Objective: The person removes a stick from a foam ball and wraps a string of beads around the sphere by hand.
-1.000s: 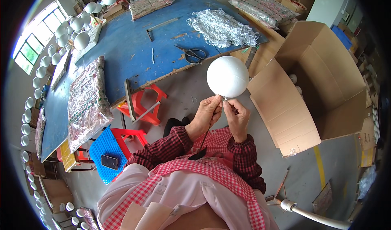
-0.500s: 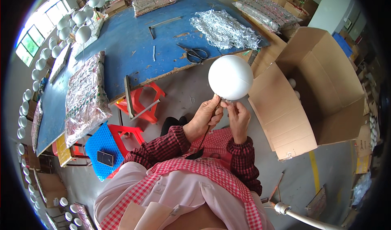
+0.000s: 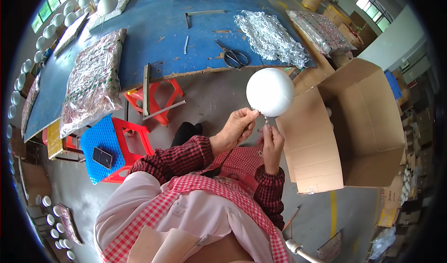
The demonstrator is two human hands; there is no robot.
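Both hands point(image 3: 253, 135) under white ball point(image 3: 270, 92) — fingertips touching.

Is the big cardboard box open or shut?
Open: the box has its flaps spread outward, and its inside shows beside the white ball.

To your right an open brown carton point(image 3: 354, 123) stands on the floor; shiny foil packs point(image 3: 93, 81) lie along the blue bench's point(image 3: 153, 34) left edge.

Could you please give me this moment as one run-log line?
left hand: at base of smooth white foam ball | right hand: pinching small fitting under it | open brown cardboard box: right of ball
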